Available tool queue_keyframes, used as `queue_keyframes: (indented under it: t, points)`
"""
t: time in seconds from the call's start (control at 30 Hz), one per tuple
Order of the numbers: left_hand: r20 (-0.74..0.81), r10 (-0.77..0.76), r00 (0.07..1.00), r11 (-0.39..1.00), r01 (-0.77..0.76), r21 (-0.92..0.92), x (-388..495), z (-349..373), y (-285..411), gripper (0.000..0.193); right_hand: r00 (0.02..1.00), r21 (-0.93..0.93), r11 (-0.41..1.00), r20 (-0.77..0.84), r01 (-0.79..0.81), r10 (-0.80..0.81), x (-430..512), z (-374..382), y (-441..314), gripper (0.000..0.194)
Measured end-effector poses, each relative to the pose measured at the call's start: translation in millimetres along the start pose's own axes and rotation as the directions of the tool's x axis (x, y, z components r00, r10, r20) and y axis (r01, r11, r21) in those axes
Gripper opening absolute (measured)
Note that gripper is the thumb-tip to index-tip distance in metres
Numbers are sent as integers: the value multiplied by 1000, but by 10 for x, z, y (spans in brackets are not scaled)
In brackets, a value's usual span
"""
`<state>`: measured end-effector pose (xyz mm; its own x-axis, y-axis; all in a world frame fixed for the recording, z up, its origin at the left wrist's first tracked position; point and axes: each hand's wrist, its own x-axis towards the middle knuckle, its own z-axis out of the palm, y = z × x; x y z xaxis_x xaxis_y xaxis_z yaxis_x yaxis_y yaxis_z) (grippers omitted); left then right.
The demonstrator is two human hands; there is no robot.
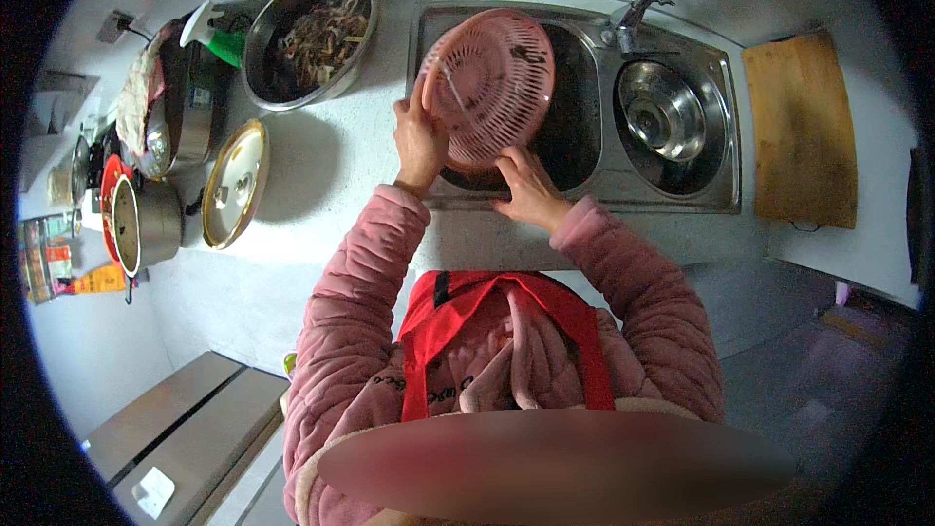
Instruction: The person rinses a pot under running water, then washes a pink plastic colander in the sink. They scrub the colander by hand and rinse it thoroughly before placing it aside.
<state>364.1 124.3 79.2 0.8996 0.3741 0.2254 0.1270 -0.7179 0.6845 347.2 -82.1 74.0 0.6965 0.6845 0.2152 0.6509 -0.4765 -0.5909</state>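
Note:
A pink slotted plastic colander [504, 88] is tilted over the larger basin [573, 124] of a steel double sink, with dark bits stuck to its slots. My left hand [422, 142] grips its left rim. At its near edge, the fingertips of my right hand [529, 186] meet the rim; whether they clasp it is hard to tell. Part of the basin is hidden behind the colander. In the smaller basin at the right sits a shiny metal bowl [665, 111].
A big metal bowl [252, 73] of dark, shredded food stands at the back left, beside a green spray bottle [225, 46]. Nearer are a round lid [236, 184] and a pot [157, 223]. The faucet [635, 14] rises behind the sink; a wooden cutting board [802, 131] lies at the right.

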Motion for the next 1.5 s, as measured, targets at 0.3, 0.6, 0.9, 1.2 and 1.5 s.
queue_keyframes:
  t: [0.3, 0.6, 0.9, 1.2, 1.5]
  points:
    - [376, 240, 895, 927, -327, 186, 211, -190, 605, 57, 940, 262, 912, 216, -317, 265, -162, 238, 215, 25]
    - [760, 336, 556, 649, -721, 241, 326, 33, 889, 53, 937, 392, 867, 286, -306, 201, 109, 760, 201, 38]
    - [706, 540, 458, 562, -821, 103, 261, 401, 830, 42, 978, 386, 906, -39, -175, 206, 122, 1318, 427, 36]
    - [823, 481, 304, 337, -930, 146, 96, 672, 1039, 47, 982, 276, 943, 26, -187, 188, 25, 1269, 356, 26]
    - [435, 830, 350, 236, -926, 294, 209, -332, 907, 53, 936, 183, 981, -331, -63, 122, -207, 618, -92, 40]
